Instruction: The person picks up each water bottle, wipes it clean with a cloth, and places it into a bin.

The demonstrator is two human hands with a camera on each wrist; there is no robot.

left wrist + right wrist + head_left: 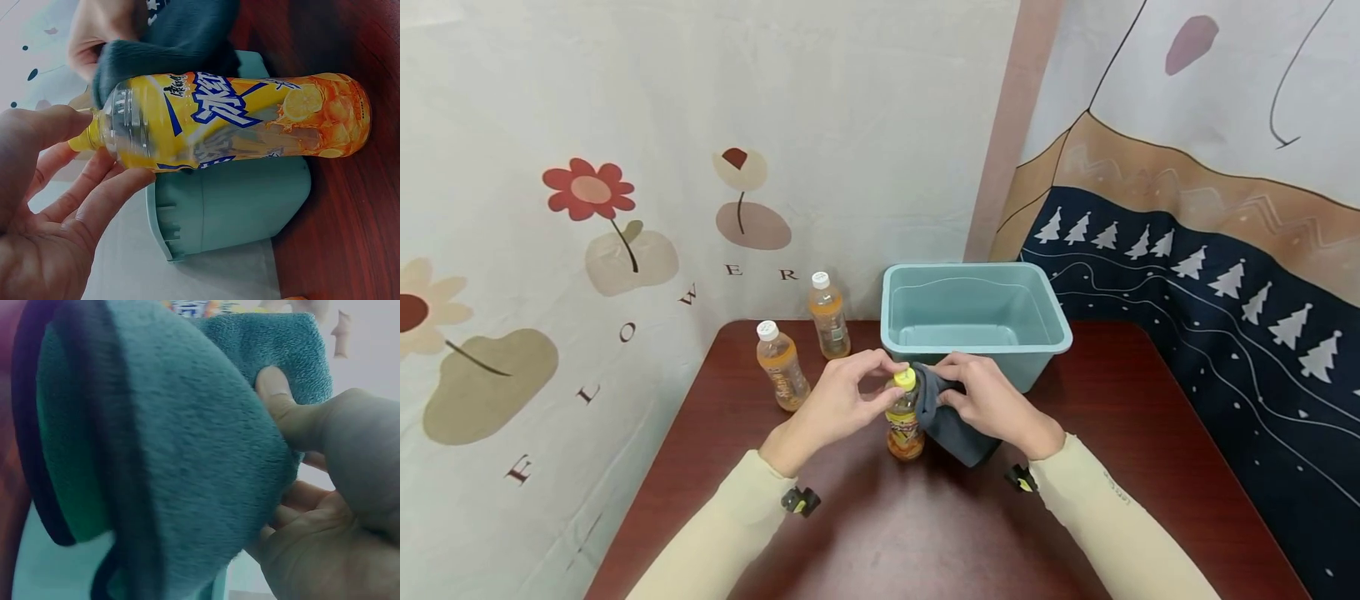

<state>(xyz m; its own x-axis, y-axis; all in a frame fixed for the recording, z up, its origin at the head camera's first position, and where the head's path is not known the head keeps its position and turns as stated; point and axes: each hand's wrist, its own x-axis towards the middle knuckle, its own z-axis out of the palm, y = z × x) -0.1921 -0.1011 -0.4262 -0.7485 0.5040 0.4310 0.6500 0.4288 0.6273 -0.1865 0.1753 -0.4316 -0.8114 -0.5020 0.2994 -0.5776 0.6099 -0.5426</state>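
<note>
A plastic drink bottle (904,427) with a yellow cap and a yellow-orange label stands upright on the table. My left hand (842,395) pinches its yellow cap (87,134) between thumb and fingers. In my right hand (992,398) is a dark grey-teal cloth (194,437), gripped between thumb and fingers. The folded upper part of the cloth lies against the bottle's right side near the neck, while the rest hangs down toward the table. In the left wrist view the label shows lemon slices and blue-edged lettering.
Two white-capped bottles stand at the back left, a nearer bottle (784,372) and a farther bottle (830,321). A light teal plastic bin (977,346) stands behind the hands at the back. The dark red wooden table (895,542) meets printed fabric hangings (850,125) behind it.
</note>
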